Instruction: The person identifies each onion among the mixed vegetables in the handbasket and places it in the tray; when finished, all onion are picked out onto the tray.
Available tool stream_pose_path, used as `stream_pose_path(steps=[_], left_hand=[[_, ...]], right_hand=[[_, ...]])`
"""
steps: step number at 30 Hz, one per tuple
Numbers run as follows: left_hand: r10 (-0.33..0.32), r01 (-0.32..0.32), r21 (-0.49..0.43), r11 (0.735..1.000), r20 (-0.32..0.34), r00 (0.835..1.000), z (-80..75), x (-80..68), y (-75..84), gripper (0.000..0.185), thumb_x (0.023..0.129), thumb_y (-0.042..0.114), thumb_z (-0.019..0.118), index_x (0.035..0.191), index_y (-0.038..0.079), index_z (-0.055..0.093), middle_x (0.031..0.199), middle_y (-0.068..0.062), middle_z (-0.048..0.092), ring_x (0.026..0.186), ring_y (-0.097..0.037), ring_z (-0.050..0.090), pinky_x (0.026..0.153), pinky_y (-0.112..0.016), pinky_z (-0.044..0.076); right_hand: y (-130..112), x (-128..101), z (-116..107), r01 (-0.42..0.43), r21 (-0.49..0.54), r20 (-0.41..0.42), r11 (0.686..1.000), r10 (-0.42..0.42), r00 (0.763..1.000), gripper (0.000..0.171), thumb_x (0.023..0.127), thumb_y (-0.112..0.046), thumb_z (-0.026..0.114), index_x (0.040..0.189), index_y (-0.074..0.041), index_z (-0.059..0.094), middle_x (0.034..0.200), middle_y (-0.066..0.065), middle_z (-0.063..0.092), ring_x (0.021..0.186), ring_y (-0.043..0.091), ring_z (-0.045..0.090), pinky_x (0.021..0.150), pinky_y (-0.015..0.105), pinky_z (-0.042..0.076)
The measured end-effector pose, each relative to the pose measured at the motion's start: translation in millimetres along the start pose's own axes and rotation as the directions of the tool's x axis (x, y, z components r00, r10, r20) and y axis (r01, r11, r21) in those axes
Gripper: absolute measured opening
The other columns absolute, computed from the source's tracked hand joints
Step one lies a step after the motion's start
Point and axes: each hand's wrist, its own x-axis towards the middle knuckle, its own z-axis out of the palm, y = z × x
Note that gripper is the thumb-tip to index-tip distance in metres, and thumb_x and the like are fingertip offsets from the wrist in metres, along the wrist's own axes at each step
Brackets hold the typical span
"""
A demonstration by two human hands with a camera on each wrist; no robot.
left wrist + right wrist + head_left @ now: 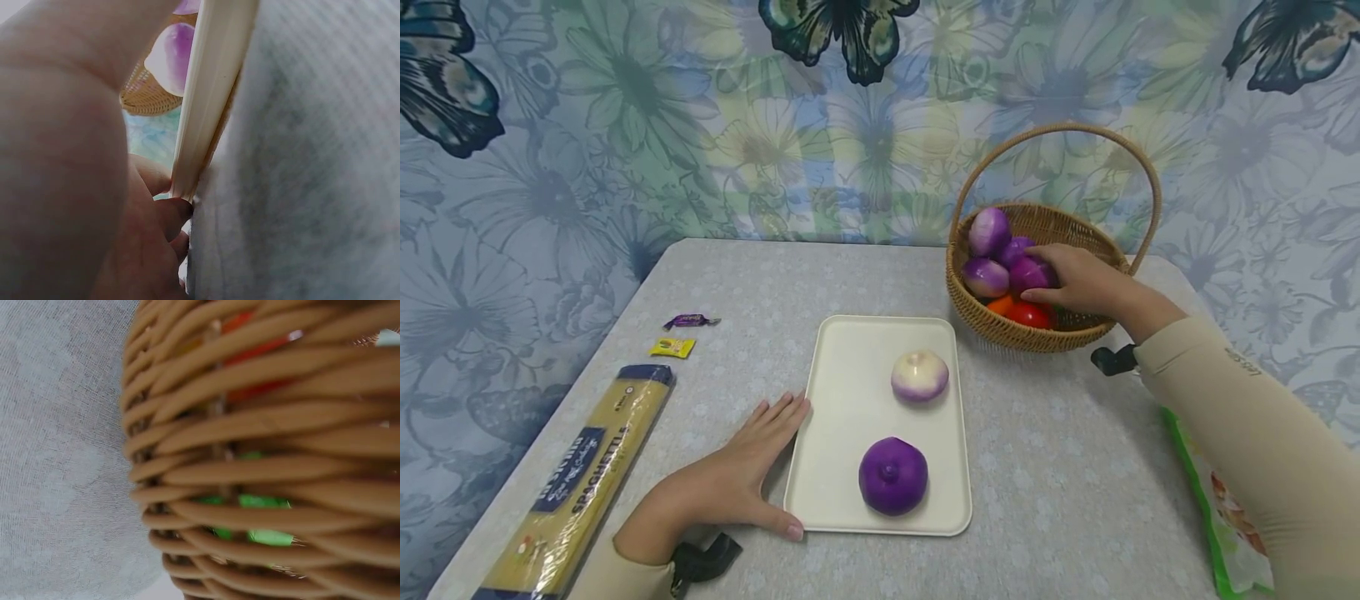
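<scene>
We are reaching our right hand (pixel 1078 279) into the round woven wicker basket with the hoop handle (pixel 992 321), and its grip is curling around a glossy purple onion (pixel 1028 273) lying among the other purple-and-white onions (pixel 987 231) at the top of the pile. Just below the grip a red tomato (pixel 1028 314) is showing; the right wrist view is giving us only the basket's wicker wall (pixel 262 456), with red and green peeking through the weave.

Our left hand (pixel 737 479) is lying flat on the grey speckled counter (pixel 1075 483), fingers straight and released, thumb and fingertips touching the left rim of the cream rectangular plastic tray (pixel 850 400). The left wrist view is showing that rim (pixel 209 94) against the thumb. On the tray, right of that hand, a deep purple onion (pixel 892 475) and a paler white-and-purple onion (pixel 920 376) are already sitting.

We judge that we are picking the next onion from the basket. The next move seems to call for closing firmly, lifting clear of the handle and carrying the onion left to the tray's bare part.
</scene>
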Motion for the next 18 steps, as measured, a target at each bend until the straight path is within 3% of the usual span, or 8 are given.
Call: stream_pose_path(steps=[18], left_hand=[[0.001, -0.001, -0.001, 1.000, 0.002, 1.000, -0.3, 1.3, 1.2, 0.151, 0.064, 0.078, 0.086, 0.168, 0.000, 0.009, 0.174, -0.016, 0.006, 0.159, -0.038, 0.000, 0.127, -0.052, -0.005]], right_hand=[[0.2, 1.0, -6.4, 0.018, -0.006, -0.017, 1.000, -0.018, 1.000, 0.073, 0.097, -0.029, 0.081, 0.152, 0.006, 0.048, 0.141, 0.027, 0.056, 0.125, 0.042, 0.056, 0.105, 0.061, 0.048]])
